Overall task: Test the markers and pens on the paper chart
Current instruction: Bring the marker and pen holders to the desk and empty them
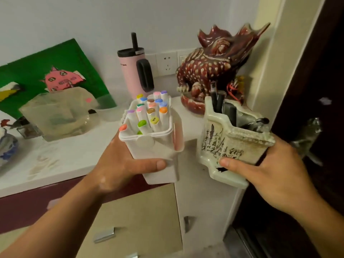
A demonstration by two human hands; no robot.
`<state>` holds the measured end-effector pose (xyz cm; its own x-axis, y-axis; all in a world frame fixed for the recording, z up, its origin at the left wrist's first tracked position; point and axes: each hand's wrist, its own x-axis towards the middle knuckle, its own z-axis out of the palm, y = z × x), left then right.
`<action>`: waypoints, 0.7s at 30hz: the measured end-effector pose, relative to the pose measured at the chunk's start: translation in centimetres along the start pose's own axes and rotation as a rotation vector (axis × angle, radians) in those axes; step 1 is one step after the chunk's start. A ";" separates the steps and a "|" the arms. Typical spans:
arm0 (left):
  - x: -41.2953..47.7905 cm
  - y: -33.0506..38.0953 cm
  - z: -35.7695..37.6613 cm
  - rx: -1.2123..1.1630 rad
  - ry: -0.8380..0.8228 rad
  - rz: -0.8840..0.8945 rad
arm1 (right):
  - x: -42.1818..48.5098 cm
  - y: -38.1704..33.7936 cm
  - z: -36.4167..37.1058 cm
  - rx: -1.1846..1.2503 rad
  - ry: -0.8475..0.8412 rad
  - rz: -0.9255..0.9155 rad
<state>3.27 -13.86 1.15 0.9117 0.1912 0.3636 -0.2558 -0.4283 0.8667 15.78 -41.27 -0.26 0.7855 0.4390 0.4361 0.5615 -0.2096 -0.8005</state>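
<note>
Clearly both hands are busy: the left hand (pixel 126 164) grips a box (pixel 158 151) of markers (pixel 149 112), the right hand (pixel 270 168) a holder (pixel 232 146) of pens (pixel 217 101), mouths up, probably against spilling. Beyond them lies the counter (pixel 74 155); no paper chart shows.

I stand in a home: left of the pink tumbler (pixel 133 71) leans a hand-made pig picture (pixel 61 80), right of it a socket (pixel 166 63) and a ceramic beast (pixel 208 67), below it drawers (pixel 139 211).
</note>
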 end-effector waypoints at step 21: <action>-12.8 -10.1 13.0 -0.259 -1.030 0.055 | -39.5 -5.9 11.8 -0.256 0.887 0.763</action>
<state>-1.60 -23.43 -16.70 0.6981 -0.7146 0.0450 -0.2549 -0.1892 0.9483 -21.61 -47.08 -17.60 0.7876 -0.6085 0.0965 -0.1708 -0.3661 -0.9147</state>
